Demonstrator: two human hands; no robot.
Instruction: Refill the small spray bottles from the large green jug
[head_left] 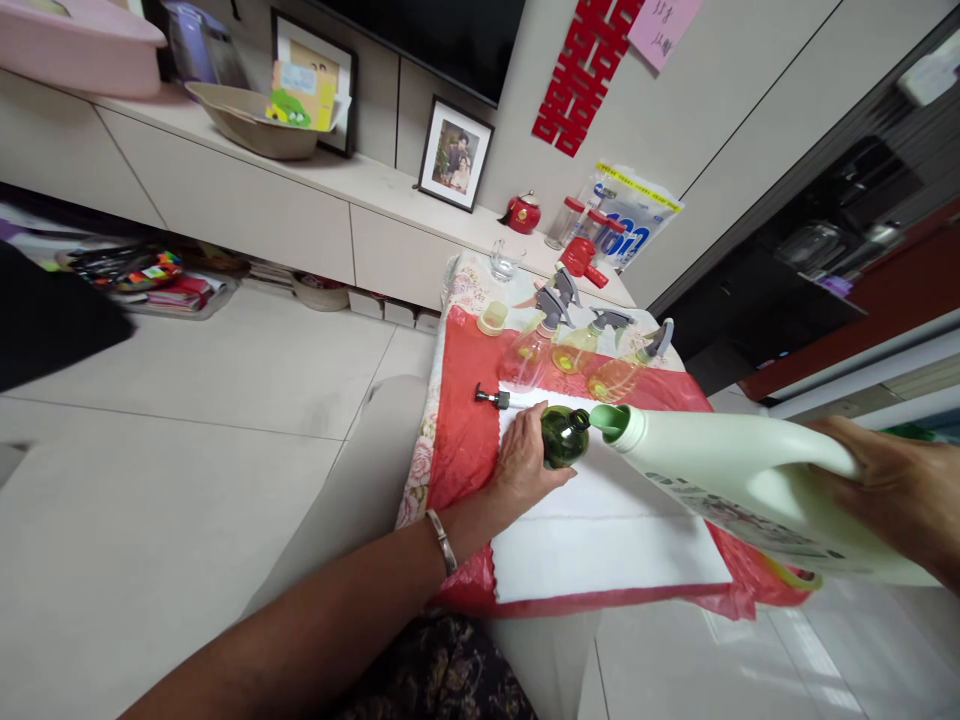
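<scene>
My left hand [527, 455] is wrapped around a small dark green bottle [564, 438] whose neck points up toward the right. In my right hand [892, 490] is the handle of a large pale green jug [720, 465], tipped nearly level. Its green spout [606, 420] sits right at the mouth of the bottle; whether liquid is flowing I cannot tell. A black pump top [491, 396] lies on its side left of the bottle. Under the bottle is a white cloth [600, 550] spread over red plastic sheeting [465, 430].
Several clear spray bottles [525, 355] with grey triggers stand behind the green bottle. A yellowish cap [492, 318] and a glass cup [507, 260] are at the table's far left. Beyond stands a low cabinet [247, 190] with a red pot [523, 212] and a framed photo [455, 155].
</scene>
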